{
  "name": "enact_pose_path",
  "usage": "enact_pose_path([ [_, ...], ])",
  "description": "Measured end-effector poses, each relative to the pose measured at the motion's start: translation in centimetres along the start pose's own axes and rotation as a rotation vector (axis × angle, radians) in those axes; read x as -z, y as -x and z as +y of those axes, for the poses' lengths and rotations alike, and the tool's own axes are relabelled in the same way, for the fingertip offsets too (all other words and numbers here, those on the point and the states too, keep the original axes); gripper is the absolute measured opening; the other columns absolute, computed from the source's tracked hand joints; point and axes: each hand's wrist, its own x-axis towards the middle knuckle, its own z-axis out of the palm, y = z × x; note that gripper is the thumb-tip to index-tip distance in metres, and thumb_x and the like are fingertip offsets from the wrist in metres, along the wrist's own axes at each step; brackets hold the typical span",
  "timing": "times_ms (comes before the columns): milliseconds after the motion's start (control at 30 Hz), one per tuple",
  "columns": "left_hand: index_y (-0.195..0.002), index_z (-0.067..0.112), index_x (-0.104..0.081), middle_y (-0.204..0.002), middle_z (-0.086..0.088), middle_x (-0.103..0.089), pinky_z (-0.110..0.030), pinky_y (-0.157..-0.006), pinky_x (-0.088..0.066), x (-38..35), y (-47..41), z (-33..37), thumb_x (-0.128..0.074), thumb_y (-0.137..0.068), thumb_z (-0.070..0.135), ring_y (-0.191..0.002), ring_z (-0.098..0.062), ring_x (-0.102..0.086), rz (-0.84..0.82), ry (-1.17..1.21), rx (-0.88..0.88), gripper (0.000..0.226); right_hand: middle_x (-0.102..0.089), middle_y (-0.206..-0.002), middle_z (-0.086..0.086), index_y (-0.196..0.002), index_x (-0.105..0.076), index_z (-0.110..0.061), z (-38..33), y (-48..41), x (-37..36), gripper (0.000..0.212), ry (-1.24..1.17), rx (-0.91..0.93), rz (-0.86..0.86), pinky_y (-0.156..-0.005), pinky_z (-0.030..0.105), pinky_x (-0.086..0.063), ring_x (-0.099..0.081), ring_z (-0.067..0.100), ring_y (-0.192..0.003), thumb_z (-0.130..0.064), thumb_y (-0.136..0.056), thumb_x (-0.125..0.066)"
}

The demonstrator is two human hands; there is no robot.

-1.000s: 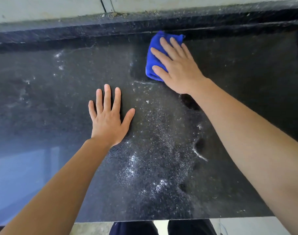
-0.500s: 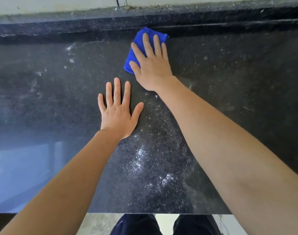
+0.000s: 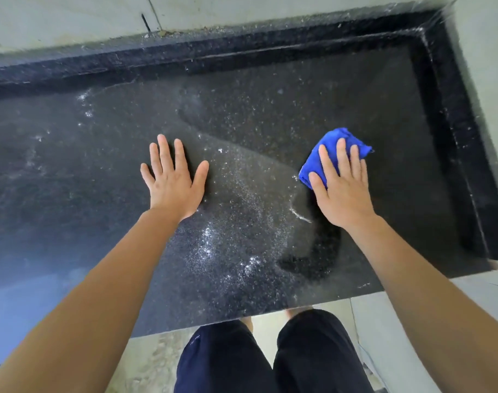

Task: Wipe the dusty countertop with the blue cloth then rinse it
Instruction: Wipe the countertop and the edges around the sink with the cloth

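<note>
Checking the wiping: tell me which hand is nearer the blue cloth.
Right. The right hand presses flat on the cloth; the left hand rests on the countertop, apart, to the cloth's left.

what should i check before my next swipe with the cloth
1. Contact: ok, the right hand presses the blue cloth flat onto the countertop.
2. Brace: ok, the left hand lies flat on the countertop, left of the dust.
3. Surface wiped: not ok, a speckled dust patch lies between the hands.
4. Underside of the cloth clean: cannot tell, hidden.
5. Rinsing spot: cannot tell, no tap in view.
</note>
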Motion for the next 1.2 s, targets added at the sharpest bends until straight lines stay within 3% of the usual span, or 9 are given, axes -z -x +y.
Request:
enact_pose_path([
  [100,-0.158,0.017,-0.003,-0.165,-0.007,0.015,-0.054,-0.121,0.002,0.1,3.4,2.0,-0.016,-0.099,0.061,-0.151,-0.025,0.014,0.023,0.075,-0.046,0.074,-0.005,-0.165,0.017,-0.158,-0.019,-0.022,-4.5,1.4,-1.0,0.067,-0.021,0.003,0.023,-0.119,0.06,-0.012,-0.005,0.045,-0.15,-0.054,-0.099,-0.018],
  [267,-0.158,0.019,-0.008,-0.166,-0.006,0.008,-0.051,-0.122,0.0,-2.2,7.5,3.4,-0.016,-0.096,0.063,-0.152,-0.023,0.009,0.024,0.092,-0.055,0.077,-0.005,-0.165,0.017,-0.158,-0.018,-0.022,-11.2,-0.7,-1.9,0.063,-0.014,0.242,0.058,-0.121,0.059,-0.007,-0.002,0.045,-0.15,-0.051,-0.102,-0.02],
  [433,-0.158,0.021,-0.003,-0.165,-0.01,0.008,-0.055,-0.12,-0.002,-4.8,8.8,4.0,-0.021,-0.098,0.061,-0.152,-0.028,0.007,0.016,-0.069,-0.197,0.074,-0.006,-0.167,0.009,-0.158,-0.019,-0.029,-7.2,-2.3,-1.6,0.061,-0.015,0.36,0.045,-0.122,0.053,-0.007,-0.004,0.036,-0.153,-0.054,-0.103,-0.023],
  [667,-0.159,0.02,-0.003,-0.165,-0.009,0.01,-0.057,-0.121,-0.002,-6.2,9.3,7.9,-0.021,-0.1,0.059,-0.152,-0.028,0.009,-0.055,-0.119,-0.341,0.072,-0.004,-0.167,0.009,-0.158,-0.016,-0.029,9.3,2.9,-0.8,0.068,-0.129,-0.238,0.113,-0.121,0.057,-0.011,-0.003,0.035,-0.152,-0.061,-0.099,-0.017],
  [833,-0.158,0.018,-0.007,-0.166,-0.01,0.005,-0.06,-0.119,-0.002,-6.7,9.4,8.8,-0.022,-0.1,0.059,-0.152,-0.031,0.007,-0.083,-0.177,-0.371,0.073,-0.014,-0.163,0.02,-0.158,-0.021,-0.019,8.0,9.2,-3.0,0.067,-0.144,-0.523,0.172,-0.116,0.063,-0.02,-0.014,0.044,-0.149,-0.056,-0.102,-0.022],
  [900,-0.158,0.017,-0.007,-0.166,-0.011,0.004,-0.06,-0.119,-0.004,-6.8,9.4,8.5,-0.021,-0.1,0.059,-0.152,-0.032,0.005,-0.081,-0.219,-0.382,0.073,-0.014,-0.163,0.021,-0.158,-0.021,-0.018,4.5,11.0,-3.9,0.065,-0.13,-0.473,0.189,-0.118,0.062,-0.016,-0.012,0.045,-0.149,-0.053,-0.103,-0.025],
  [1033,-0.158,0.019,-0.006,-0.166,-0.009,0.005,-0.059,-0.12,-0.004,-6.6,9.4,8.4,-0.025,-0.099,0.059,-0.152,-0.03,0.006,-0.091,-0.215,-0.376,0.074,-0.007,-0.165,0.019,-0.159,-0.018,-0.021,-1.2,12.7,-4.9,0.066,-0.094,-0.194,0.125,-0.121,0.057,-0.004,-0.002,0.044,-0.151,-0.055,-0.103,-0.026],
  [1200,-0.158,0.02,-0.001,-0.166,-0.007,0.009,-0.058,-0.12,-0.002,-6.5,9.6,8.9,-0.022,-0.099,0.06,-0.152,-0.028,0.009,-0.102,-0.235,-0.346,0.075,-0.021,-0.164,0.012,-0.154,-0.033,-0.027,4.9,13.2,-4.1,0.063,-0.019,0.055,0.123,-0.12,0.055,-0.017,-0.018,0.037,-0.15,-0.06,-0.101,-0.033],
])
